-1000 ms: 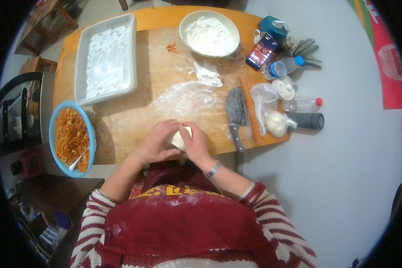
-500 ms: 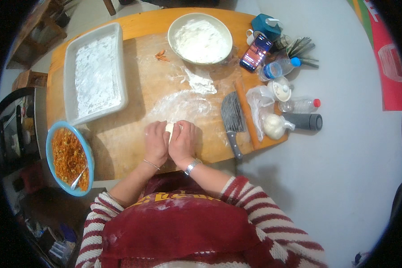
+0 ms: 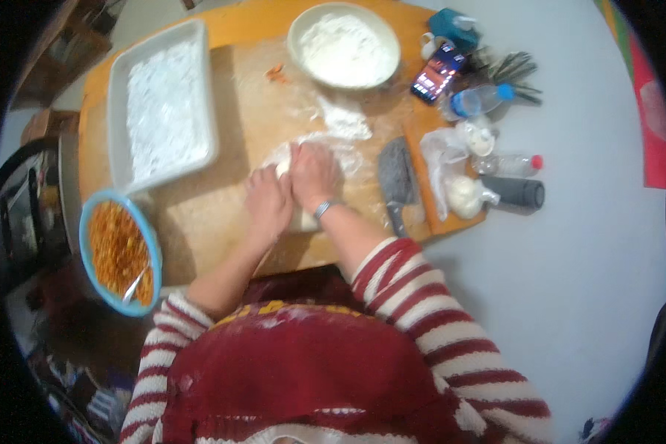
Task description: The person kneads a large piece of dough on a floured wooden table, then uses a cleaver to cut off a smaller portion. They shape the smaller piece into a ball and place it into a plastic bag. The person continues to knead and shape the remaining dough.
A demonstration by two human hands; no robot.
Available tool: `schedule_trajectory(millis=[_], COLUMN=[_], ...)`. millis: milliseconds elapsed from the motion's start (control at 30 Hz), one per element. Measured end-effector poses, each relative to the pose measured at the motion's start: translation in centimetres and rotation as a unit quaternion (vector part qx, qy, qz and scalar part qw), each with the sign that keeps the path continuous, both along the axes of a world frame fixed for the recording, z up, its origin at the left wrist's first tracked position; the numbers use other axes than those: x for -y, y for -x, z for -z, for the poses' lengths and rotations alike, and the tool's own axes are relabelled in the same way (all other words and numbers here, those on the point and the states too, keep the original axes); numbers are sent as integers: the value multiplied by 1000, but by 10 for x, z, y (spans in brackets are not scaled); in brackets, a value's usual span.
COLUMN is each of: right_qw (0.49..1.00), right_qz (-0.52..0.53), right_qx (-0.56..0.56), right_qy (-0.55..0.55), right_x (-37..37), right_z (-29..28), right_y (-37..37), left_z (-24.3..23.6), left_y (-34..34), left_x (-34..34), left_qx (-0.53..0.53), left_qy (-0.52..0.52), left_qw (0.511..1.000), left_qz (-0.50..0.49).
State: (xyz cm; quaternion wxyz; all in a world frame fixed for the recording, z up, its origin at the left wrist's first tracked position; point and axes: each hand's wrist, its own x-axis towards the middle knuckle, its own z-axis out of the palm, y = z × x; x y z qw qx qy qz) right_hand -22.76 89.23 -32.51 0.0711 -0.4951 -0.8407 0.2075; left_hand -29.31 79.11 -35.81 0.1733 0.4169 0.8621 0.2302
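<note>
Pale dough (image 3: 282, 169) lies on the floured wooden board (image 3: 207, 222), largely covered by my two hands. My left hand (image 3: 268, 196) is curled over its near left side. Against it, my right hand (image 3: 314, 175) presses down with bent fingers at the dough's far right. More of the pale dough shows below the right wrist. A cleaver (image 3: 397, 177) with a dark handle rests to the right of my hands. Loose flour (image 3: 344, 118) is scattered on the board beyond them.
Far off stands a bowl of flour (image 3: 348, 50). At left are a flour-dusted white tray (image 3: 209, 111) and a blue bowl (image 3: 153, 244) of orange-brown filling with a spoon. Rightward lie a rolling pin (image 3: 424, 177), a phone (image 3: 437, 72), bottles (image 3: 481, 100) and a dark flask (image 3: 512, 192).
Both hands have pushed forward, away from me, over the dough, the right one reaching farther than the left. The whole view has also shifted slightly.
</note>
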Motion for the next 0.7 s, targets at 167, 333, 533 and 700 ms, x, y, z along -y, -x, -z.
schedule_trajectory(millis=[167, 333, 533, 700], right_qw=[871, 963, 972, 983], right_qz=[83, 81, -90, -135], right_qx=[-203, -233, -187, -99], right_qy=[440, 108, -110, -81], right_x=[-11, 73, 105, 60], right_z=[-38, -49, -12, 5], right_y=[-20, -44, -69, -40], left_z=[-5, -25, -6, 9], left_y=[10, -1, -13, 1], left_x=[30, 74, 92, 56], left_qx=[192, 88, -52, -77], left_qy=[-189, -181, -183, -98], left_qw=[963, 972, 966, 988], left_qz=[-8, 121, 176, 96])
